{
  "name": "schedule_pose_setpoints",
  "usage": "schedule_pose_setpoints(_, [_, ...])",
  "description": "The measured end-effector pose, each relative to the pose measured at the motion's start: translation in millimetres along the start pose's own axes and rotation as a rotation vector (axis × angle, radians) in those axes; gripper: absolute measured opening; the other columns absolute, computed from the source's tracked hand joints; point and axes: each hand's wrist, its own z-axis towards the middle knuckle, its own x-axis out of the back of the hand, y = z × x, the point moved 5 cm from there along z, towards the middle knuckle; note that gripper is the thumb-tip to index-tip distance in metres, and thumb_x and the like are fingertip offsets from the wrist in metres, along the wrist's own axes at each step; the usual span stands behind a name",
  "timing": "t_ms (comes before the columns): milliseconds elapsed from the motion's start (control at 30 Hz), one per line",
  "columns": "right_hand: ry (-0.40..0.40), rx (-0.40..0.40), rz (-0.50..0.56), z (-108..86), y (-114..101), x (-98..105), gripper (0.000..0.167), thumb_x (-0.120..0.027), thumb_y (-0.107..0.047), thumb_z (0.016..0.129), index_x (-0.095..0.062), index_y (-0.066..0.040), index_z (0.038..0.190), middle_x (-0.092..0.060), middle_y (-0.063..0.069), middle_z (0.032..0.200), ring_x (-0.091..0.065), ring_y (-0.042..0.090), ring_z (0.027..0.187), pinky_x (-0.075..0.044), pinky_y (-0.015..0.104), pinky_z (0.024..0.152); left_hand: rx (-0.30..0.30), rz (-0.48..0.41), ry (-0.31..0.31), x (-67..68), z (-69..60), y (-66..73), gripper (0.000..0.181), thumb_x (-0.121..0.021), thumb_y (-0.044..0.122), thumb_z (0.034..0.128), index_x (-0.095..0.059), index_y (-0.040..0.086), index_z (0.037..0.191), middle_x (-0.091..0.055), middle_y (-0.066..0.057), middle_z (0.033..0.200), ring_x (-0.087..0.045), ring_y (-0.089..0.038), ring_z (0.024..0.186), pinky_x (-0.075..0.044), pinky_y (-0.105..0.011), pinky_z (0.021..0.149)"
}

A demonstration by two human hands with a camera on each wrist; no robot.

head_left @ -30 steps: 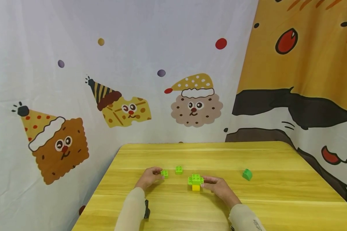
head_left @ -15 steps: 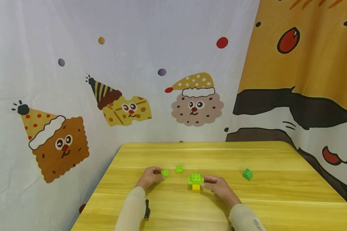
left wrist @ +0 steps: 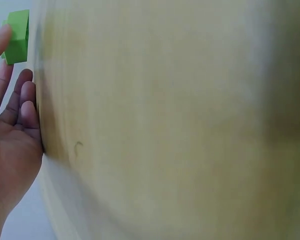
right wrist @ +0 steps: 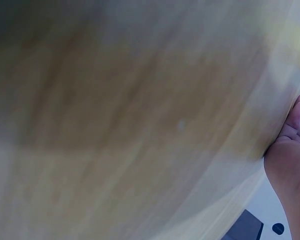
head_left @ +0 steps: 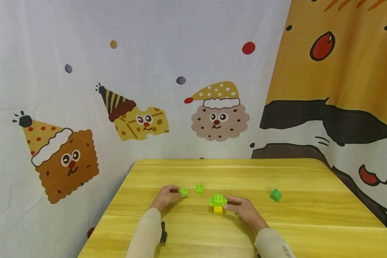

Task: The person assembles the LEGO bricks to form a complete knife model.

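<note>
My left hand (head_left: 165, 196) pinches a light green brick (head_left: 183, 192) between thumb and fingers; the left wrist view shows that green brick (left wrist: 18, 37) between the thumb and a fingertip of my left hand (left wrist: 12, 145). Beside it on the table sits another light green brick (head_left: 199, 189). My right hand (head_left: 245, 209) grips the right side of a small assembly, light green bricks (head_left: 218, 200) on top of a yellow brick (head_left: 218, 209). In the right wrist view only part of my right hand (right wrist: 292, 155) shows, its fingertips out of frame.
A darker green brick with a curved side (head_left: 275, 195) lies on the wooden table (head_left: 238, 172) to the right of my right hand. Behind the table hangs a white cloth (head_left: 148, 64) printed with cartoon figures.
My left hand and the green brick in it have shifted very slightly up and to the left. The right hand and the assembly look unchanged.
</note>
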Motion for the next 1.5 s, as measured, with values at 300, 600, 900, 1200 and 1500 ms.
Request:
schedule_pose_setpoints(300, [0.011,-0.003,-0.018,0.0,0.2,-1.3,0.051,-0.082,-0.025,0.084,-0.067,-0.003,0.127,-0.066,0.013,0.124,-0.061,0.024,0.107,-0.052,0.039,0.081,0.000,-0.039,0.015,5.4,0.7,7.0,0.034,-0.078,0.019,0.0878,-0.067,0.003,0.115,-0.064,-0.009,0.111,-0.059,-0.025,0.103,-0.049,-0.043,0.089])
schedule_pose_setpoints(600, [0.022,-0.017,-0.005,-1.6,0.6,-1.0,0.050,-0.082,-0.025,0.083,-0.068,-0.004,0.126,-0.067,0.011,0.122,-0.061,0.023,0.106,-0.051,0.038,0.080,-0.019,-0.045,-0.003,6.3,1.6,33.3,0.044,-0.075,0.026,0.0905,-0.062,0.005,0.127,-0.061,-0.011,0.124,-0.056,-0.029,0.115,-0.046,-0.049,0.095])
schedule_pose_setpoints(900, [0.003,-0.001,0.001,-1.9,0.0,-1.3,0.049,-0.081,-0.026,0.084,-0.068,-0.004,0.126,-0.067,0.012,0.120,-0.061,0.024,0.106,-0.050,0.037,0.080,-0.057,-0.071,-0.020,1.7,8.0,48.2,0.036,-0.075,0.024,0.0908,-0.065,0.008,0.121,-0.062,-0.007,0.120,-0.056,-0.027,0.115,-0.043,-0.050,0.099])
schedule_pose_setpoints(1200, [0.005,-0.008,0.003,-0.6,1.9,-0.6,0.050,-0.081,-0.027,0.084,-0.067,-0.005,0.127,-0.067,0.012,0.120,-0.061,0.024,0.107,-0.049,0.036,0.077,-0.091,-0.083,-0.081,-11.5,10.1,67.9,0.045,-0.075,0.027,0.0907,-0.062,0.008,0.129,-0.062,-0.007,0.120,-0.055,-0.026,0.115,-0.042,-0.053,0.101])
schedule_pose_setpoints(1500, [0.005,-0.007,0.001,-1.5,-0.1,-0.7,0.049,-0.080,-0.027,0.085,-0.067,-0.005,0.127,-0.067,0.012,0.120,-0.061,0.024,0.106,-0.050,0.038,0.079,-0.115,-0.081,-0.103,-21.3,11.2,81.3,0.046,-0.078,0.030,0.0880,-0.065,0.009,0.126,-0.063,-0.005,0.112,-0.057,-0.024,0.107,-0.043,-0.055,0.099])
